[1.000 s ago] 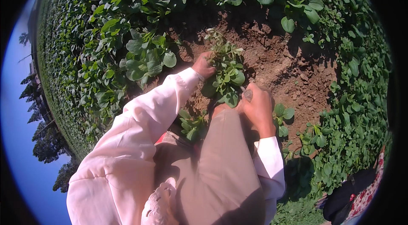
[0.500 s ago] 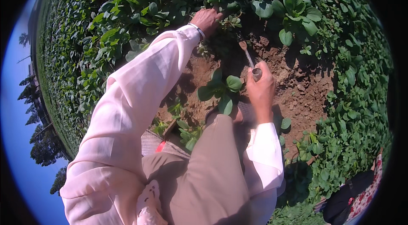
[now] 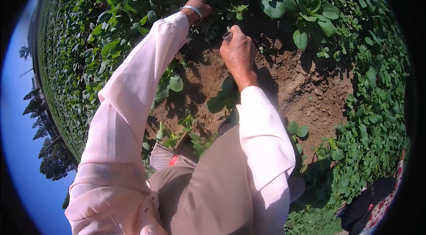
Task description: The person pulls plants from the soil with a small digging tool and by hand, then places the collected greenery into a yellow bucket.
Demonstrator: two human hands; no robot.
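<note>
Tool, butt end upward

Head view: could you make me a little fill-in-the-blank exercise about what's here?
1. The hand gripping the hand tool is the person's ____ one.
2. The left hand has a pale bracelet around its ____.
3. Dark trees stand near the picture's ____ edge.

Missing words: right; wrist; left.

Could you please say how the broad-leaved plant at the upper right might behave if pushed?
The broad-leaved plant would probably bend, its leaves spreading freely. It may stay anchored, since it appears rooted in soil.
</note>
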